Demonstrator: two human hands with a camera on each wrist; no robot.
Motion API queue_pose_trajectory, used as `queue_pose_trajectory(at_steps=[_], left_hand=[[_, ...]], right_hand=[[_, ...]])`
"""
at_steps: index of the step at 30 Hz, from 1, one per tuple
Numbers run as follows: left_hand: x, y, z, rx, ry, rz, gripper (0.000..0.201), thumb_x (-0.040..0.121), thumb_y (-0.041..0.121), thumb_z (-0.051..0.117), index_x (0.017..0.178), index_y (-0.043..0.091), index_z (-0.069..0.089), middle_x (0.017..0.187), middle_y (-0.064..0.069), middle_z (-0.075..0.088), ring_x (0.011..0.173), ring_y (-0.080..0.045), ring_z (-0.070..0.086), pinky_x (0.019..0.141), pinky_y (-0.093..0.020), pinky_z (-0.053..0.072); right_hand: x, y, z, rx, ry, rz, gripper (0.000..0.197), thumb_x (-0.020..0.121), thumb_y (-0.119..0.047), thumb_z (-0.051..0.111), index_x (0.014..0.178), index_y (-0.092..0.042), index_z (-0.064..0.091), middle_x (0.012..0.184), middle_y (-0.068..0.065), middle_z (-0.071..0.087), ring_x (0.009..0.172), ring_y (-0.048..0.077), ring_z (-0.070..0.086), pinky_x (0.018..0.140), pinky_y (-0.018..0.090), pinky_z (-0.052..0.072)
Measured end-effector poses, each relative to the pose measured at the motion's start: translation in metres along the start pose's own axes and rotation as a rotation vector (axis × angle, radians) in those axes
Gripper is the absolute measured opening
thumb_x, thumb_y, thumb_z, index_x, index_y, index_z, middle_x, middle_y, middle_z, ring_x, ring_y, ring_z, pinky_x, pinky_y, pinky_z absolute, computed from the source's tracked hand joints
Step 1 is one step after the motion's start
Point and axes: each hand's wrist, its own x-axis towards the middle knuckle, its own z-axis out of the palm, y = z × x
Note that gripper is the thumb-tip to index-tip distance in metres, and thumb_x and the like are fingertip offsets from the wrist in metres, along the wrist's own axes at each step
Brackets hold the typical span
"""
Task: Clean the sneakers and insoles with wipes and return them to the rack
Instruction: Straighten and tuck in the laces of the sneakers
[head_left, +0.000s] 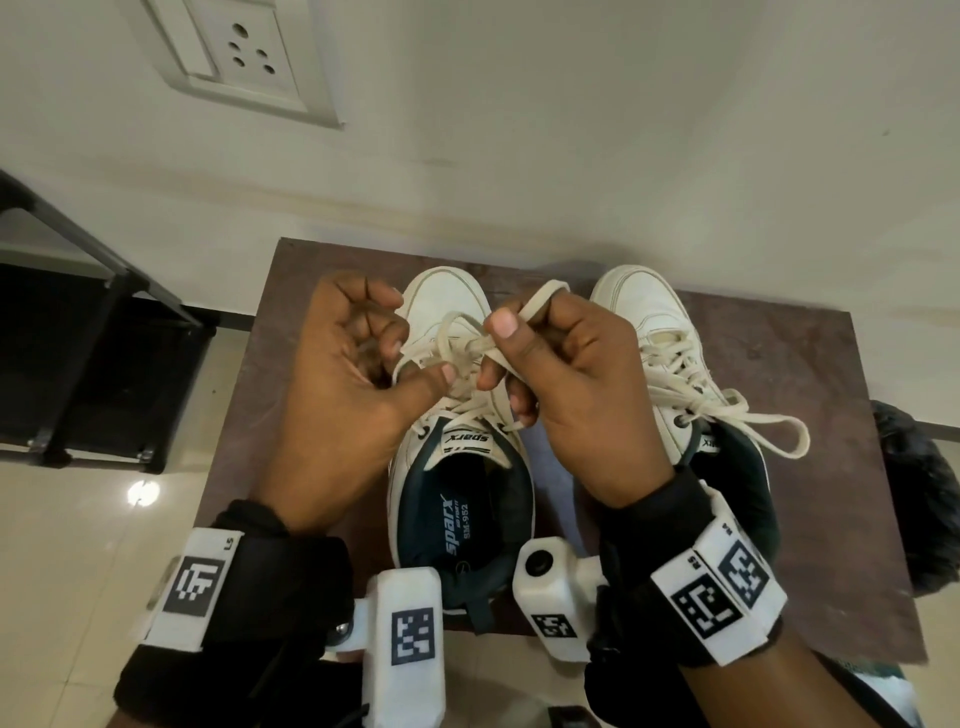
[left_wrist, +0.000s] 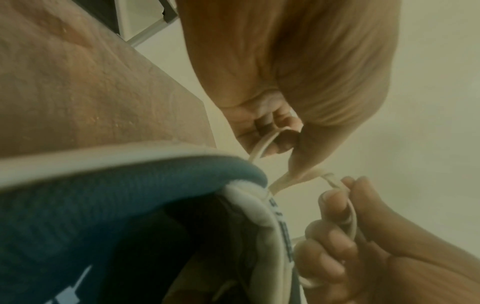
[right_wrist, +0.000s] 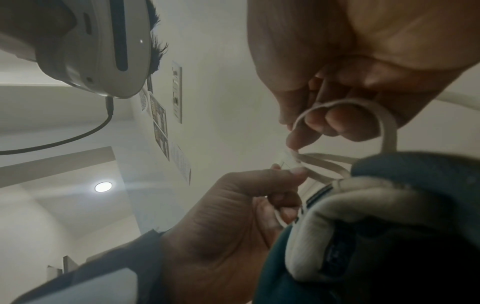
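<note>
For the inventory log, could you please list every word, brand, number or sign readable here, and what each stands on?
"sparx": white tongue label of the left white low-top sneaker.
"sparx", "SM-952": dark blue insole of that sneaker; the small line between is unreadable.
"LS": white left wrist tag.
"RS": white right wrist tag.
Right sneaker's tongue label: partly hidden, unreadable.
Wrist views: all blurred.

The sneakers (head_left: 457, 332) look like smooth white leather with flat woven cotton laces (head_left: 467, 348) and dark padded cloth lining. The table (head_left: 810, 384) is matt brown wood; the floor (head_left: 78, 519) glossy tile.
</note>
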Motion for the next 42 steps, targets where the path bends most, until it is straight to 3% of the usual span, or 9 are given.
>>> queue_pose_trajectory(at_steps=[7,14,20,25,29,33,36,39,42], left_hand=[[-0.001,-0.003,0.001,0.196,-0.032,-0.098,0.035,0.086,0.015,0.067,0.117,0.023,0.053,0.057,-0.001,0.057,0.045,-0.007,0.052,0.046,-0.021,0.044],[0.001,0.004,0.001,-0.029,0.01,-0.152,0.043,0.092,-0.008,0.047,0.122,0.021,0.053,0.065,-0.008,0.067,0.045,-0.015,0.051,0.04,-0.026,0.043],[0.004,0.004,-0.008,-0.445,0.012,-0.236,0.046,0.077,0.003,0.05,0.121,0.012,0.056,0.076,-0.008,0.066,0.058,-0.016,0.055,0.047,-0.026,0.045],[0.004,0.005,-0.004,-0.383,0.123,-0.152,0.02,0.084,0.015,0.061,0.104,0.012,0.057,0.078,0.0,0.069,0.06,-0.013,0.061,0.044,-0.023,0.046],[0.005,0.006,-0.004,-0.36,0.152,-0.093,0.039,0.073,0.005,0.061,0.11,0.014,0.054,0.074,0.002,0.069,0.07,-0.012,0.067,0.056,-0.026,0.056],[0.006,0.005,-0.008,-0.459,0.121,-0.098,0.036,0.08,0.007,0.057,0.115,0.016,0.053,0.08,-0.001,0.068,0.08,-0.015,0.067,0.072,-0.034,0.058],[0.008,0.004,-0.015,-0.514,0.212,-0.114,0.02,0.09,0.014,0.052,0.11,0.014,0.05,0.067,0.001,0.057,0.067,-0.012,0.061,0.072,-0.033,0.056],[0.008,0.002,-0.025,-0.497,0.347,-0.116,0.006,0.097,0.014,0.047,0.094,0.018,0.05,0.06,0.004,0.043,0.052,-0.008,0.046,0.057,-0.026,0.051],[0.011,-0.006,-0.049,-0.411,0.51,-0.129,0.008,0.096,0.018,0.049,0.088,0.02,0.05,0.058,0.006,0.037,0.043,-0.005,0.028,0.037,-0.02,0.031]], right_hand=[[-0.001,0.005,0.0,0.013,-0.079,-0.039,0.009,0.091,-0.007,0.058,0.09,-0.001,0.063,0.067,0.004,0.064,0.054,0.003,0.056,0.049,0.02,0.043],[0.0,0.008,0.0,-0.029,-0.072,-0.036,0.011,0.092,-0.01,0.056,0.088,-0.002,0.063,0.068,0.005,0.064,0.054,0.006,0.054,0.051,0.023,0.044],[0.002,0.009,0.0,-0.058,-0.035,-0.009,0.009,0.092,-0.009,0.058,0.087,-0.004,0.064,0.067,0.002,0.064,0.053,0.004,0.054,0.05,0.02,0.043],[0.001,0.009,-0.001,-0.061,-0.046,-0.008,0.008,0.091,-0.008,0.058,0.087,-0.005,0.064,0.067,0.002,0.065,0.053,0.004,0.055,0.052,0.018,0.043],[0.001,0.01,-0.001,-0.067,-0.043,-0.009,0.008,0.091,-0.009,0.058,0.087,-0.006,0.064,0.068,0.002,0.065,0.054,0.004,0.055,0.052,0.018,0.044],[0.002,0.011,-0.001,-0.096,-0.008,0.005,0.011,0.092,-0.011,0.058,0.087,-0.006,0.065,0.069,0.002,0.065,0.053,0.006,0.054,0.052,0.021,0.044],[0.004,0.013,-0.002,-0.11,0.088,0.028,0.016,0.094,-0.014,0.056,0.082,-0.005,0.063,0.066,0.006,0.066,0.05,0.013,0.054,0.049,0.025,0.044],[0.005,0.014,-0.002,-0.081,0.181,0.052,0.024,0.095,-0.015,0.055,0.079,0.003,0.059,0.061,0.009,0.064,0.05,0.015,0.054,0.047,0.025,0.045],[0.006,0.014,-0.004,-0.058,0.255,0.075,0.034,0.096,-0.019,0.054,0.078,0.01,0.054,0.062,0.016,0.065,0.049,0.017,0.054,0.047,0.028,0.045]])
